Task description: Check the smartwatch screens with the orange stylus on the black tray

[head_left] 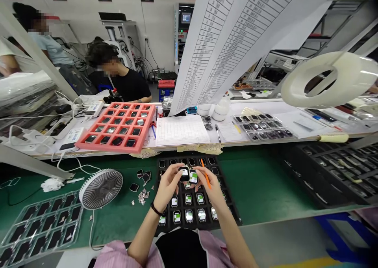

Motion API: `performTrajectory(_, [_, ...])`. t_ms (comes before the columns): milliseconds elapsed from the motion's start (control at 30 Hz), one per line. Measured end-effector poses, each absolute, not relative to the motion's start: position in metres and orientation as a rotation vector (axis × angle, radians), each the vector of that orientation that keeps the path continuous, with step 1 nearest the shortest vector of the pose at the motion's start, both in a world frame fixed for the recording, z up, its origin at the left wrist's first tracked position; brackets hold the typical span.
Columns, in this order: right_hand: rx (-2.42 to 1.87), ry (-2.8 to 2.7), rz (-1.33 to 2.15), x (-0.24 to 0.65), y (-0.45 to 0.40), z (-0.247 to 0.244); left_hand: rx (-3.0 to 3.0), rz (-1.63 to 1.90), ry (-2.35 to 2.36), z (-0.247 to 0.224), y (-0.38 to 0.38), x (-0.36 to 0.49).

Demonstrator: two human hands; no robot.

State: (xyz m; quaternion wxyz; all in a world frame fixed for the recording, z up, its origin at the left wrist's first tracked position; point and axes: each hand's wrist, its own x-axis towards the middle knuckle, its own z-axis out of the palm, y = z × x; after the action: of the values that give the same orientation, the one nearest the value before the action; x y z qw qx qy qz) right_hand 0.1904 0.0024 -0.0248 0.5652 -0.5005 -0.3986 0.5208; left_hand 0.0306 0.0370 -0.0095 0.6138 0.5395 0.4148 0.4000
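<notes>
From the head view, my left hand (167, 184) grips a dark-bordered watch (183, 174) beside the green-screened watch (193, 176) in my right hand (214, 190), both above the black tray (195, 207), where shifting fingers could let the orange pen (204, 171) scratch a screen.

2 held watches (184, 174), 1 orange stick (206, 174), 1 fan (100, 188)

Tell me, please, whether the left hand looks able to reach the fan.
Probably yes: only low, loose parts seem to lie between the left hand and the fan, though it would likely have to let go of its watch first.
</notes>
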Motion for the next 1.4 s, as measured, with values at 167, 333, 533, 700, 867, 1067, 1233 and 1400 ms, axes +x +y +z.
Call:
performTrajectory(167, [-1.178,-0.954,1.225,0.194,-0.003,-0.018,1.274,0.929,0.943,-0.003,0.034,0.032])
performTrajectory(333, [-1.177,-0.998,1.236,0.194,-0.005,-0.017,1.311,0.963,0.925,-0.001,0.033,0.032])
performTrajectory(533, [-1.157,-0.985,1.249,0.194,-0.006,-0.015,1.288,0.941,0.954,0.003,0.031,0.029])
performTrajectory(700, [-1.141,-0.959,1.215,0.193,-0.008,-0.012,1.274,0.939,0.944,0.006,0.028,0.028])
performTrajectory(867, [-1.142,-0.922,1.189,0.190,-0.009,-0.006,1.275,0.928,0.943,0.010,0.026,0.026])
performTrajectory(1067, [-1.121,-0.912,1.190,0.192,-0.011,-0.002,1.247,0.929,0.941,0.014,0.023,0.025])
performTrajectory(1233, [-1.081,-0.904,1.196,0.195,-0.014,0.002,1.215,0.919,0.894,0.015,0.022,0.027])
performTrajectory(1400, [-1.140,-0.932,1.132,0.196,-0.015,0.006,1.288,0.961,0.894,0.011,0.024,0.031])
